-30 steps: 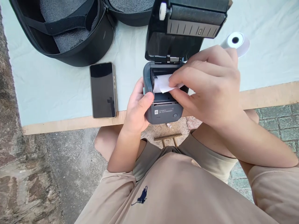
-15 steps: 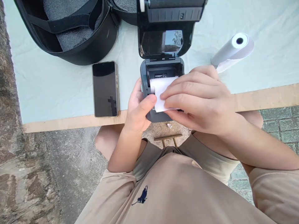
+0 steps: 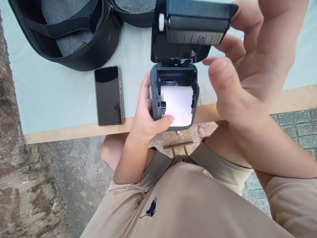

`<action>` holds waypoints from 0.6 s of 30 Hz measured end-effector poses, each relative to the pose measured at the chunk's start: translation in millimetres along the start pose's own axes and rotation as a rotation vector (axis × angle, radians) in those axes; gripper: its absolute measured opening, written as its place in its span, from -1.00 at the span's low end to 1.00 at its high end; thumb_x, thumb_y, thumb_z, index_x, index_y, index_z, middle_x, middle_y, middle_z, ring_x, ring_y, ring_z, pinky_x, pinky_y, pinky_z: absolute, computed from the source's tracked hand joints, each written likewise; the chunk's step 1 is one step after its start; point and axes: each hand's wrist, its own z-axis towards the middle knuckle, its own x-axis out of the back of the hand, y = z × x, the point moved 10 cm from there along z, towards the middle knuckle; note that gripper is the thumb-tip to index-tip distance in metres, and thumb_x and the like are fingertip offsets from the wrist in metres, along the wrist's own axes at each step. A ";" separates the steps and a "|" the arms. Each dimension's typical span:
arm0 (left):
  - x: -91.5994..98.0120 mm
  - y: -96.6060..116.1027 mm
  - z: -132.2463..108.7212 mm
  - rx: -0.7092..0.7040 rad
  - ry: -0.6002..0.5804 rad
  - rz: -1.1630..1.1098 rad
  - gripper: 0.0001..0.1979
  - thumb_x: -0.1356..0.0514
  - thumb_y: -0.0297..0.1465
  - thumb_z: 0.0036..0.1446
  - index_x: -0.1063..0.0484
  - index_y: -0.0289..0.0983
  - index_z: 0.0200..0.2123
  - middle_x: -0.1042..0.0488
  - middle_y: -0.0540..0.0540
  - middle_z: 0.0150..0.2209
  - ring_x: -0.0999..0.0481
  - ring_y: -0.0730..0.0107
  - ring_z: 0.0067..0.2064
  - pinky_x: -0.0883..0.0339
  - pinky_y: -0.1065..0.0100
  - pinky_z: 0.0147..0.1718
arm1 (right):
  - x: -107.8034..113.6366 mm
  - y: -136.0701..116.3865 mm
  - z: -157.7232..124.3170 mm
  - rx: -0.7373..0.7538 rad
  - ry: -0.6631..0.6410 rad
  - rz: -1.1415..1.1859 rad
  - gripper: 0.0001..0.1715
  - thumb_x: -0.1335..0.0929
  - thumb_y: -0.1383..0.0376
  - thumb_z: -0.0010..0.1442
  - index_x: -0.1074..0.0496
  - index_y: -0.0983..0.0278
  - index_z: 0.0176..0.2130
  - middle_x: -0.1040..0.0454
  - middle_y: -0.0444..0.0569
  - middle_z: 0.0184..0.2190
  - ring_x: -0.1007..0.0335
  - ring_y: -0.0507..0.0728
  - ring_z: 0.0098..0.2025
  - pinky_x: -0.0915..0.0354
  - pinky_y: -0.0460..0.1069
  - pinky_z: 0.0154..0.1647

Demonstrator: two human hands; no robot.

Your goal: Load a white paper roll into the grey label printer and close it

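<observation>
A small dark portable printer (image 3: pixel 155 96) is held at the table's front edge, its lid (image 3: pixel 193 31) swung up. Inside the compartment lies a white paper roll (image 3: pixel 178 102), its loose end drawn toward me over the front rim. My left hand (image 3: pixel 143 120) grips the printer's left side, the thumb pressing the paper end at the front. At the lid's right edge is my right hand (image 3: pixel 250 66), fingers spread and partly behind the lid, thumb apart from it. Whether those fingertips press on the lid's back is hidden.
A phone (image 3: pixel 108 96) lies left of the printer. Beyond it stands an open black zip case (image 3: pixel 99 49) with grey foam and a strap inside. The pale-covered table (image 3: pixel 61 89) has a wooden front edge. My knees and a low wooden stool are below.
My right hand has left the paper and moved up to the lid, which has tilted toward me. My left thumb now presses the paper, which lies flatter over the front rim.
</observation>
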 end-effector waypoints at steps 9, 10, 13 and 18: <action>8.5 -7.8 -4.0 0.031 0.091 -0.105 -0.22 -0.44 -0.22 -0.12 -0.23 -0.06 0.17 -0.51 -0.16 0.00 -0.49 -0.10 0.19 -0.52 0.06 -0.05 | -19.1 -3.5 -5.9 0.291 -0.131 -0.248 -0.80 -0.38 0.30 0.18 -0.40 0.14 -0.14 -0.34 0.02 -0.05 -0.35 0.19 0.10 -0.38 0.24 0.25; 9.3 -8.7 -4.2 0.045 0.096 -0.103 -0.17 -0.44 -0.22 -0.13 -0.19 -0.06 0.21 -0.51 -0.17 0.02 -0.47 -0.12 0.21 -0.52 0.06 -0.05 | -21.2 -4.0 -7.0 0.311 -0.154 -0.244 -0.80 -0.37 0.32 0.17 -0.38 0.14 -0.15 -0.33 0.02 -0.06 -0.36 0.18 0.07 -0.37 0.26 0.26; 9.5 -6.7 -3.4 0.033 0.079 -0.097 -0.14 -0.46 -0.21 -0.18 -0.19 -0.05 0.20 -0.47 -0.18 0.10 -0.43 -0.16 0.25 -0.52 0.08 -0.05 | -18.4 -3.0 -8.2 0.320 -0.131 -0.253 -0.81 -0.35 0.30 0.20 -0.36 0.11 -0.14 -0.37 0.00 -0.09 -0.40 0.19 0.04 -0.35 0.32 0.25; 3.5 -4.2 -0.6 -0.008 0.055 -0.129 -0.25 -0.40 -0.14 -0.12 -0.23 -0.03 0.15 -0.48 -0.15 0.09 -0.37 -0.12 0.30 -0.51 0.04 0.00 | -15.9 9.2 -9.4 0.211 -0.086 -0.166 -0.63 -0.32 0.17 0.27 -0.33 0.18 0.06 -0.40 0.07 0.05 -0.31 0.23 0.22 -0.37 0.22 0.22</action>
